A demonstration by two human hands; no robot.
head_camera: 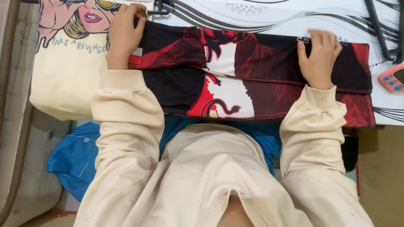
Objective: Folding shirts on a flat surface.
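Red/black/white shirt [252, 80] lies folded in a long strip across the table [294, 21], w/ both hands on its far edge; left hand [125, 33] at the strip's left end, grip pinching the top edge of the cloth; right hand [320, 56] near the right end, fingers curled down on the fabric, pressing it. Cream printed shirt [63, 80] lies under the left end; black hangers [381, 33] and a pink timer [392, 79] at right; blue cloth [75, 157] below the table edge.

Your white counter [294, 17] with black swirls, folded red-black garment [252, 80], cream printed shirt [63, 75], black hangers [378, 29], perhaps a pink timer [392, 78]
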